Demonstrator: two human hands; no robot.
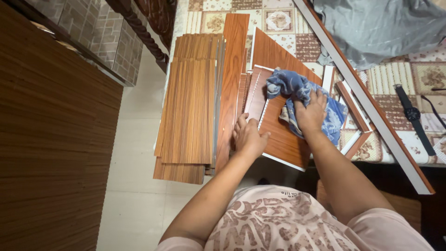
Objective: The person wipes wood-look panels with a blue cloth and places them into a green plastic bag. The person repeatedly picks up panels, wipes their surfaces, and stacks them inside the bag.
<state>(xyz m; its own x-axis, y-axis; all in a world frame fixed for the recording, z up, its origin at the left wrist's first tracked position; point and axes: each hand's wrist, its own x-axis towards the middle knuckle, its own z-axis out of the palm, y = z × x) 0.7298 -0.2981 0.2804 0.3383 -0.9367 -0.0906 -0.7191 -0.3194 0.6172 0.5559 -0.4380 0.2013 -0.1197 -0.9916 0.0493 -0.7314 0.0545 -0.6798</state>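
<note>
Head view. A wood-grain panel (pixel 283 139), flat and glossy with a white edge, is shown lying on the bed (pixel 395 74), partly over the bed's edge. A soft, crumpled blue cloth (pixel 297 88) is pressed on the panel by the right hand (pixel 310 111), fingers closed into it. The left hand (pixel 248 135) is laid flat, fingers spread, on the panel's left edge. The panel is judged stiff, light and slippery, best held by its edges. Ribbed wood-grain slats (pixel 190 102) are stacked left of the panel.
</note>
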